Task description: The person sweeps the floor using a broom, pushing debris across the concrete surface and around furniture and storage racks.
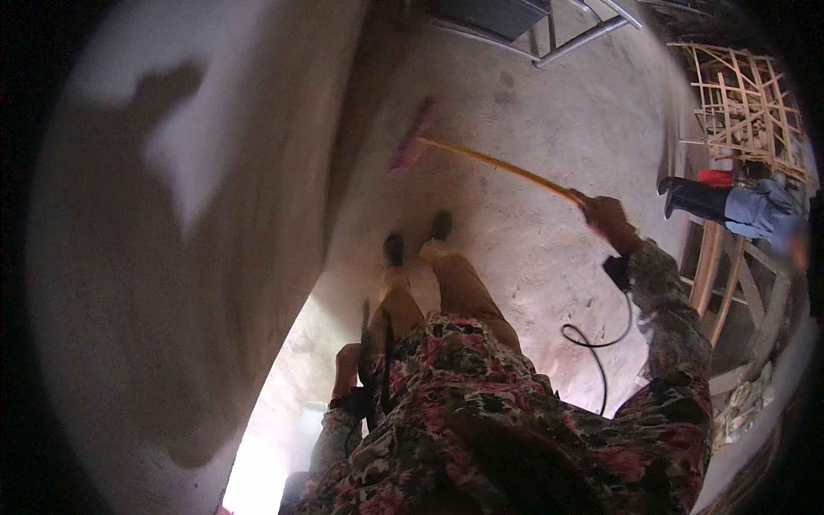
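My right hand (609,223) is wrapped round the end of the yellow handle of a broom (506,167), held out ahead and to the right. The broom's purple-pink head (412,137) is at the floor near the foot of the wall, and it looks blurred. My left hand (346,369) hangs low beside my left thigh, next to a dark strap-like thing; its fingers are mostly hidden. A dark band and a loose black cable (592,343) show by my right wrist.
A pale wall (257,172) rises close on my left. Ahead stands a metal-framed piece of furniture (584,39). To the right are a person in blue (755,206), a lattice of wooden sticks (742,94) and wooden beams (708,266). Bright light enters at lower left.
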Tool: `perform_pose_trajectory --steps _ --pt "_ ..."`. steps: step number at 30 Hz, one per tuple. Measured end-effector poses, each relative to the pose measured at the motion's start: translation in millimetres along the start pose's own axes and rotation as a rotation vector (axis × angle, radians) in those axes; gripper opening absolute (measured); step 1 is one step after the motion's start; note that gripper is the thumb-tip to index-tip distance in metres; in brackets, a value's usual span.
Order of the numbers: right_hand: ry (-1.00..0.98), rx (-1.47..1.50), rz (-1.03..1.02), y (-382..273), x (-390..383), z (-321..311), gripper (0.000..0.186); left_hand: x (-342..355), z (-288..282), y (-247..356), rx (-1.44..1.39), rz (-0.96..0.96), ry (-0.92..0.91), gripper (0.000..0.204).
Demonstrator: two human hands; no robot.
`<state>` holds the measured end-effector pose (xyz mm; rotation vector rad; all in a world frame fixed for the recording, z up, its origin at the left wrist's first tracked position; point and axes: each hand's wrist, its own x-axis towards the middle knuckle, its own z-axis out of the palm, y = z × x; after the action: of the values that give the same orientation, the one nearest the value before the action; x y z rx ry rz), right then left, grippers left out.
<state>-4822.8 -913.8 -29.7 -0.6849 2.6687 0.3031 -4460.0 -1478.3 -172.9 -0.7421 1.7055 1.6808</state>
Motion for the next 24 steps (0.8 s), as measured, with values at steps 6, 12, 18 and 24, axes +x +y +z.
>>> perform_pose_trajectory --steps 6,12,18,24 --pt "0.015 0.166 -0.102 -50.1 177.4 70.7 0.042 5.0 15.2 41.7 -0.340 -0.203 0.281 0.019" --pt "-0.165 0.157 -0.047 55.7 172.3 85.1 0.042 21.5 55.3 80.6 -0.490 -0.265 0.313 0.019" --pt "-0.104 0.132 0.184 155.4 67.2 4.2 0.036 108.6 109.3 156.6 -0.148 -0.314 0.192 0.021" --pt "0.352 0.057 0.128 192.8 72.0 -103.2 0.041 149.2 133.9 243.5 0.173 -0.224 0.179 0.022"
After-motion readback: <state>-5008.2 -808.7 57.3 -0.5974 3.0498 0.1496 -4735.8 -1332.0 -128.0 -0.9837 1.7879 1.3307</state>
